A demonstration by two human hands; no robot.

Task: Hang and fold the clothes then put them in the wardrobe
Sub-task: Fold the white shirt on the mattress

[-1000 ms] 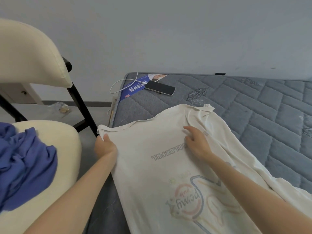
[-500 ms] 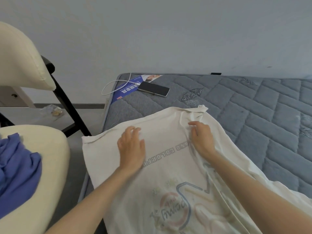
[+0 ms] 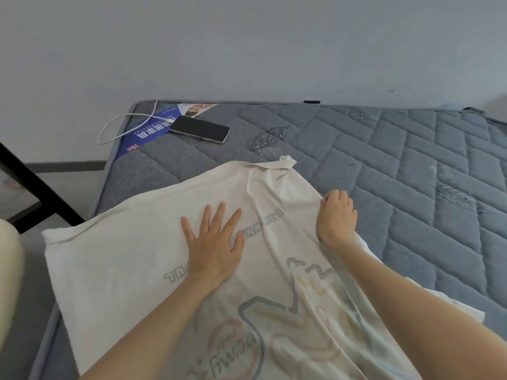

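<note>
- On the near-left part of the grey quilted mattress [image 3: 384, 165] we've got the cream T-shirt [image 3: 131, 270] spread out mostly flat. Its print and lettering read mirrored and faded, like we're seeing them through the fabric.
- One far corner of the T-shirt pokes out past the mattress's left edge. The other far corner is a bit scrunched and sits further in on the mattress.
- Our left hand [image 3: 214, 250] is flat on the middle of the T-shirt, palm down and fingers spread wide. It's pressing on the cloth right over the line of grey lettering and isn't holding anything.
- Our right hand [image 3: 337, 218] is at the T-shirt's right edge with its fingers curled in around the fabric there, so it has a grip on that edge. A long crease runs from beside it up toward the scrunched corner.
- Up in the far-left corner of the mattress, well apart from the T-shirt, there's a dark phone [image 3: 199, 129] lying screen up. It partly sits on a blue printed leaflet [image 3: 145, 133].
- A white cable [image 3: 120, 122] loops off the mattress edge from the phone's end.
- On the left, a black chair frame [image 3: 35, 185] slants over the floor, and a plain pale wall [image 3: 247, 45] is behind it all.
</note>
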